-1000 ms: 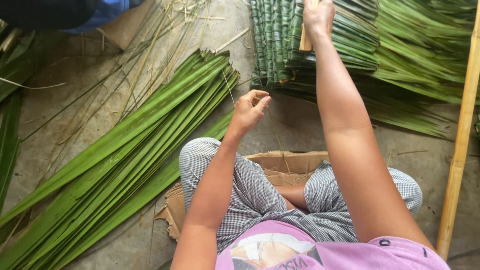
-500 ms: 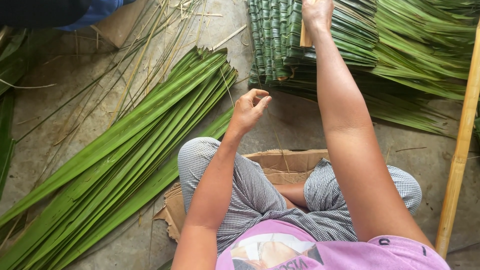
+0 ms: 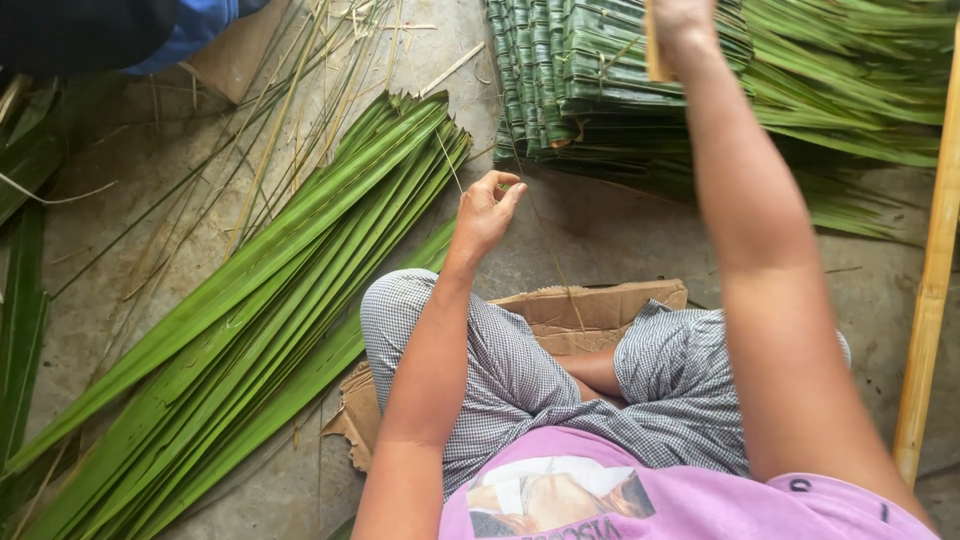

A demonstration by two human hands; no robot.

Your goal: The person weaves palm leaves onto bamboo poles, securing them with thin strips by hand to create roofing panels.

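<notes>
**Thread pinched, right hand raised over the woven leaves**

Closest to me are the checked trousers (image 3: pixel 520 370) and the pink shirt (image 3: pixel 600 500), with a flattened brown cardboard sheet (image 3: pixel 570 310) under the crossed legs; it is plain, with no label I can make out.

From there my left hand (image 3: pixel 487 212) sits just above the knee, thumb and fingertips pressed together on a thin strand (image 3: pixel 545 250) that runs down toward the cardboard. Over the last second this hand has hardly shifted and the pinch looks the same. That suggests to me the strand is being held taut rather than fed.

To the left lies a long bundle of loose green leaves (image 3: pixel 270 310) on the concrete floor (image 3: pixel 620 230), with dry stalks (image 3: pixel 270 110) scattered past it.

Farther out, my right hand (image 3: pixel 680 25) is up at the top edge, closed around a flat tan stick (image 3: pixel 655 45); the fingers are cut off by the frame, so I cannot tell the grip exactly. It has barely moved either. It rests over the folded, stitched leaf panel (image 3: pixel 580 80). A bamboo pole (image 3: pixel 930 280) stands along the right.
</notes>
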